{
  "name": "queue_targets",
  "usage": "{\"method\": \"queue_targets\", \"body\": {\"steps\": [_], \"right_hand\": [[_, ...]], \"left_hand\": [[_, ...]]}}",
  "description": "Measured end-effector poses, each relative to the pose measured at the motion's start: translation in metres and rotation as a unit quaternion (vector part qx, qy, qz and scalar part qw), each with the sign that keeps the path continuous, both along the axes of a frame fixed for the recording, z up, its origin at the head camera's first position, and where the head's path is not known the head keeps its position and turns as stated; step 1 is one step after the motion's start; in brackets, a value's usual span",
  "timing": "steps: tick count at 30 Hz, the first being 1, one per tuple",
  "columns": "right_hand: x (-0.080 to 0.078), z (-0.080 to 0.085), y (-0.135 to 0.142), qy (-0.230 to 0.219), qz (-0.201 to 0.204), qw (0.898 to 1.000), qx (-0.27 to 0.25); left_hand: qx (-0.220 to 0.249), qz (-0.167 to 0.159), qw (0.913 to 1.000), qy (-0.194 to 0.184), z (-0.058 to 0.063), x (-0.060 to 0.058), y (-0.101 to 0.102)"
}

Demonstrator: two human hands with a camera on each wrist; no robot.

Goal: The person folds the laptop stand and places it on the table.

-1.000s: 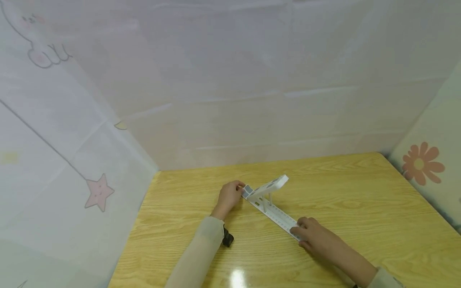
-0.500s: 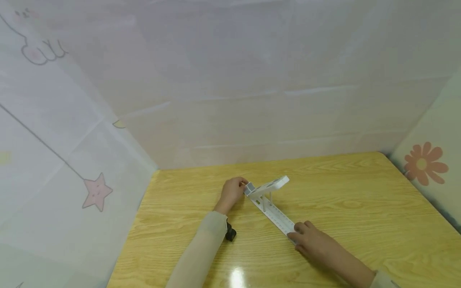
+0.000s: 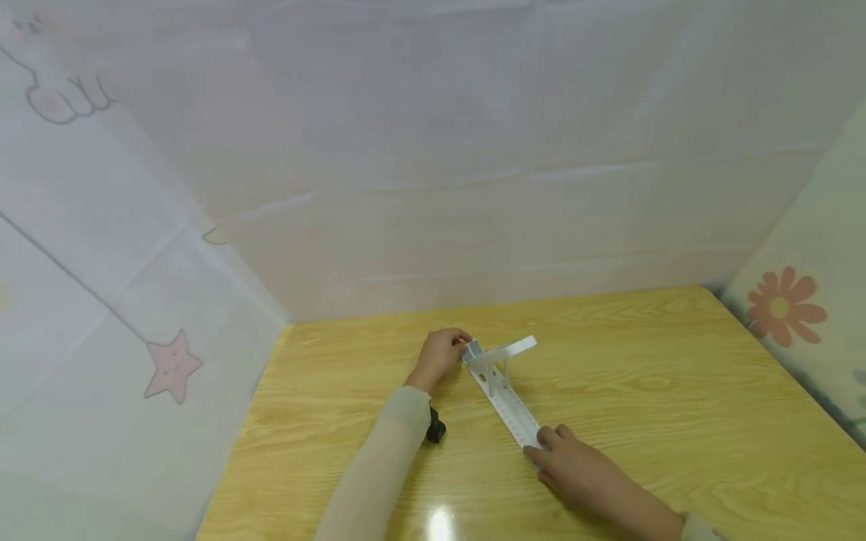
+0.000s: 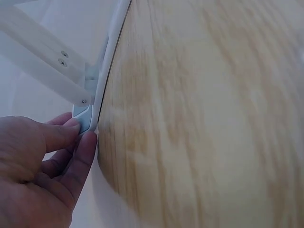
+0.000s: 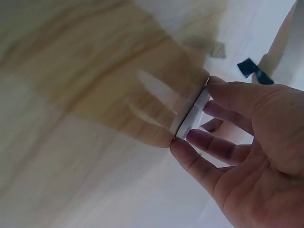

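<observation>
A white folding stand [image 3: 510, 412] lies on the table, its long base marked like a ruler along the edges. A tilted panel [image 3: 516, 348] rises from its far part on thin legs. My left hand [image 3: 436, 357] is at the far end; in the left wrist view, thumb and fingers pinch the blue-grey end piece [image 4: 84, 118]. My right hand [image 3: 580, 475] holds the near end. The right wrist view shows thumb and a finger on either side of the base's narrow white end [image 5: 192, 116], whose markings are out of sight there.
Wood-grain table [image 3: 663, 376] surrounds the stand. Behind it hangs a pale wall sheet [image 3: 433, 225], with printed side sheets at left and right. A small black device [image 3: 436, 428] sits at my left wrist, by the sleeve.
The stand has turned slightly: its near end has swung left with my right hand, while the far end has edged right and away with my left hand. Both hands keep their hold.
</observation>
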State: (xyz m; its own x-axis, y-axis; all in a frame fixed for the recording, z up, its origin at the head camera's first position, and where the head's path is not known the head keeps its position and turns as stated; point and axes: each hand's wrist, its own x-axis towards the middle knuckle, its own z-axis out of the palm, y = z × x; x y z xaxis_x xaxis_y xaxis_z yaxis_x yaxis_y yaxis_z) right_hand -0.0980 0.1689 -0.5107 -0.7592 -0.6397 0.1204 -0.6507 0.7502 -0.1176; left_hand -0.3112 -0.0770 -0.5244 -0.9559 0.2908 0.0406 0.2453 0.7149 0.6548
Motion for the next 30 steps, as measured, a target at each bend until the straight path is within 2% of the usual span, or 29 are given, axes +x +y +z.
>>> {"method": "queue_targets", "body": {"steps": [12, 18, 24, 27, 30], "right_hand": [[0.008, -0.003, -0.027, 0.002, 0.020, 1.000, 0.014], [0.008, 0.000, -0.035, -0.020, 0.006, 0.999, 0.035], [0.006, 0.001, -0.039, -0.010, 0.013, 0.999, 0.037], [0.007, 0.002, -0.040, -0.010, 0.013, 0.999, 0.030], [0.008, 0.003, -0.039, -0.017, 0.013, 1.000, 0.021]], "left_hand": [[0.005, -0.015, 0.9999, -0.005, -0.002, -0.006, 0.015], [0.014, -0.020, 0.9997, -0.005, -0.004, -0.009, 0.021], [0.025, -0.029, 0.9993, -0.001, -0.005, -0.013, 0.026], [0.034, -0.030, 0.9990, -0.004, -0.007, -0.014, 0.025], [0.068, -0.025, 0.9971, -0.026, -0.010, -0.014, 0.022]]}}
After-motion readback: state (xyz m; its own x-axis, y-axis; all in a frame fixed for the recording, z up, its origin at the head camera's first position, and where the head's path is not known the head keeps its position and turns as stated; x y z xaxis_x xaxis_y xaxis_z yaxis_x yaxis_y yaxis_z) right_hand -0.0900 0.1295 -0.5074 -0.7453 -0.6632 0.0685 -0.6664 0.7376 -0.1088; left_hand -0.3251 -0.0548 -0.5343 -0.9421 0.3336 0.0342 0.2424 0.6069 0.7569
